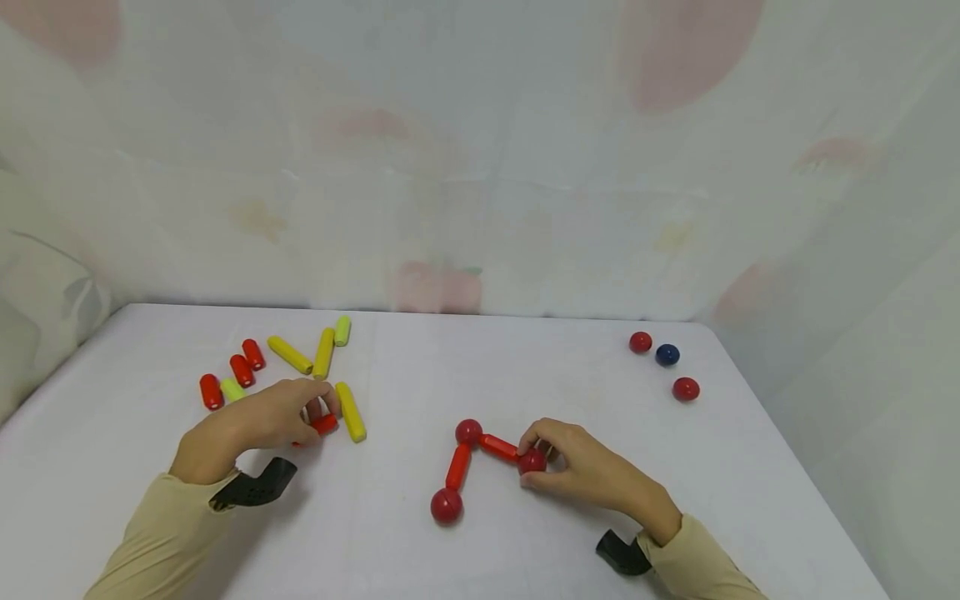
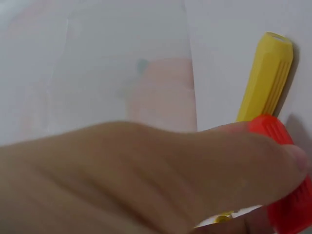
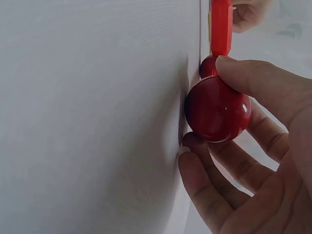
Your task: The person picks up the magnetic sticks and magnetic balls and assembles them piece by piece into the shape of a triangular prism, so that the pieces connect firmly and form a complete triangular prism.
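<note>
Head view shows the left hand (image 1: 270, 419) pinching a red rod (image 1: 326, 424) beside a yellow rod (image 1: 351, 412) at frame left, and the right hand (image 1: 588, 468), just right of lower centre, gripping a red ball (image 1: 533, 463).

Loose rods (image 1: 289, 355) lie left of loose balls (image 1: 686, 389).

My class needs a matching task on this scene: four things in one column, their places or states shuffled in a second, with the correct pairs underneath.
Column 1
1. Left hand
2. Right hand
3. Blue ball
4. Long yellow rods

Column 2
A. Between two loose red balls
B. Pinching a red rod
C. Lying on the left half of the table
D. Gripping a red ball

Pairs: 1-B, 2-D, 3-A, 4-C
</note>
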Available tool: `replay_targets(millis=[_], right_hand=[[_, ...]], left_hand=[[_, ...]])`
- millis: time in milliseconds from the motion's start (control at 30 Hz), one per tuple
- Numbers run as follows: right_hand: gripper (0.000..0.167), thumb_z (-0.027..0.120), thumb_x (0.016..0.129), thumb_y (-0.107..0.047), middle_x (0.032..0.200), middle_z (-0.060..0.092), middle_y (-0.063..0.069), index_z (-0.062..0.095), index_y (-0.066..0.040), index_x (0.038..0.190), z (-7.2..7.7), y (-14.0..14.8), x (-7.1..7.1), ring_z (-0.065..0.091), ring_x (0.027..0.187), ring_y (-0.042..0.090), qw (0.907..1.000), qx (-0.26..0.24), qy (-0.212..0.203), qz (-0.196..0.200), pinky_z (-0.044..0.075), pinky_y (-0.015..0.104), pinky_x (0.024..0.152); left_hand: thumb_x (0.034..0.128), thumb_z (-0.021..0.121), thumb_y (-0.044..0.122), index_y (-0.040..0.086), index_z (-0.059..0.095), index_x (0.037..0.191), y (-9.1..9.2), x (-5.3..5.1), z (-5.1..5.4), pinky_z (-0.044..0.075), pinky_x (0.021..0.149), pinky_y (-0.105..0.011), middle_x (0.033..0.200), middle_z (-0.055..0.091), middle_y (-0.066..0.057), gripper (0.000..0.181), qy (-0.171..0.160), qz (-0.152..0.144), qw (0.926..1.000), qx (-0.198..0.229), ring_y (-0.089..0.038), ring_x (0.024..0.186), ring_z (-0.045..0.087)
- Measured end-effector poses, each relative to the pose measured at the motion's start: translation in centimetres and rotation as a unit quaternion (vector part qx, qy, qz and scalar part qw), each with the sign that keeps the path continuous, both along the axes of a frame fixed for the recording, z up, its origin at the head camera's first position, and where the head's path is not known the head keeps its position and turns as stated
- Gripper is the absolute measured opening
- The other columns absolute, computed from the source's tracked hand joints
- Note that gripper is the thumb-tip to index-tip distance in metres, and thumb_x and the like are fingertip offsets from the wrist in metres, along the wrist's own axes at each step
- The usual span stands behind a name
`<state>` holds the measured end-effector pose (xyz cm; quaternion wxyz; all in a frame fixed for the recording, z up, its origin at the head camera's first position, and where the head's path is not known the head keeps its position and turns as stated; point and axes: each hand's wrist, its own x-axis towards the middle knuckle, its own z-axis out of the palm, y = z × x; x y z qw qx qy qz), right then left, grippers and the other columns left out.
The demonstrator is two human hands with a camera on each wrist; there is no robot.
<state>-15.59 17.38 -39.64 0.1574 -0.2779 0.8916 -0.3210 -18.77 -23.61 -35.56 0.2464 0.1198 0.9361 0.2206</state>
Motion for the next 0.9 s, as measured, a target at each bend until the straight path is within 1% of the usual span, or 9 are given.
replay_targets(millis=[100,167,333,400,533,633,767,900], right_hand=[[0.024,0.075,0.088,-0.029,0.097,0.062,-0.016,0.061,-0.024,0.107,0.0,0.0,0.0,0.057,0.092,0.006,1.0,0.0,0.0,-0.001,0.05,0.023,0.08],[0.024,0.076,0.088,-0.029,0.097,0.062,-0.015,0.061,-0.024,0.106,0.1,0.0,0.1,0.057,0.092,0.006,1.0,0.001,-0.001,-0.002,0.05,0.023,0.08],[0.026,0.076,0.088,-0.028,0.099,0.062,-0.015,0.061,-0.023,0.108,0.3,0.1,0.1,0.057,0.093,0.006,1.0,0.008,-0.003,0.002,0.051,0.024,0.082],[0.028,0.077,0.087,-0.027,0.1,0.062,-0.015,0.061,-0.023,0.109,0.4,0.1,0.1,0.057,0.095,0.006,0.9999,0.012,-0.003,0.004,0.051,0.024,0.084],[0.031,0.078,0.085,-0.02,0.103,0.061,-0.014,0.06,-0.022,0.11,0.5,0.1,0.1,0.058,0.096,0.006,0.9998,0.014,0.002,0.012,0.052,0.025,0.086],[0.031,0.078,0.085,-0.017,0.104,0.061,-0.013,0.061,-0.022,0.11,0.4,0.1,0.1,0.058,0.096,0.005,0.9998,0.011,0.007,0.016,0.052,0.025,0.087],[0.03,0.079,0.084,-0.019,0.102,0.062,-0.014,0.062,-0.022,0.108,0.3,0.1,0.1,0.058,0.095,0.005,0.9998,0.007,0.005,0.018,0.052,0.024,0.085],[0.03,0.08,0.083,-0.022,0.101,0.062,-0.014,0.062,-0.023,0.107,0.1,-0.1,0.1,0.058,0.095,0.006,0.9998,-0.001,0.002,0.02,0.053,0.024,0.085]], left_hand=[[0.0848,0.072,0.001,0.013,0.063,0.108,0.2,0.1,0.2,0.054,0.073,-0.033,0.097,0.061,-0.005,0.027,0.019,-0.015,0.9997,0.004,-0.019,0.085,0.055],[0.085,0.071,0.001,0.011,0.064,0.11,0.3,0.1,0.3,0.053,0.072,-0.031,0.097,0.061,-0.005,0.028,0.037,-0.025,0.9989,0.014,-0.018,0.085,0.055],[0.0851,0.072,0.003,0.008,0.065,0.113,0.9,0.3,0.6,0.052,0.071,-0.028,0.096,0.062,-0.003,0.03,0.066,-0.033,0.9964,0.043,-0.017,0.084,0.054],[0.0854,0.073,0.004,0.01,0.065,0.114,1.2,0.4,0.6,0.052,0.071,-0.028,0.096,0.063,-0.002,0.03,0.074,-0.035,0.9953,0.051,-0.016,0.085,0.055],[0.0859,0.074,0.006,0.013,0.064,0.113,1.8,0.6,0.7,0.052,0.073,-0.029,0.097,0.065,-0.002,0.03,0.097,-0.048,0.9919,0.067,-0.017,0.087,0.056],[0.0865,0.073,0.007,0.013,0.065,0.115,2.2,0.7,0.7,0.052,0.074,-0.028,0.098,0.065,-0.001,0.03,0.103,-0.054,0.9904,0.075,-0.017,0.09,0.056],[0.0876,0.071,0.006,0.011,0.065,0.119,2.8,0.8,0.7,0.051,0.073,-0.026,0.098,0.065,0.0,0.032,0.109,-0.056,0.989,0.082,-0.016,0.091,0.056],[0.0874,0.072,0.007,0.011,0.065,0.116,3.5,1.0,0.7,0.05,0.071,-0.025,0.095,0.065,0.001,0.03,0.118,-0.058,0.9873,0.089,-0.015,0.087,0.056]])
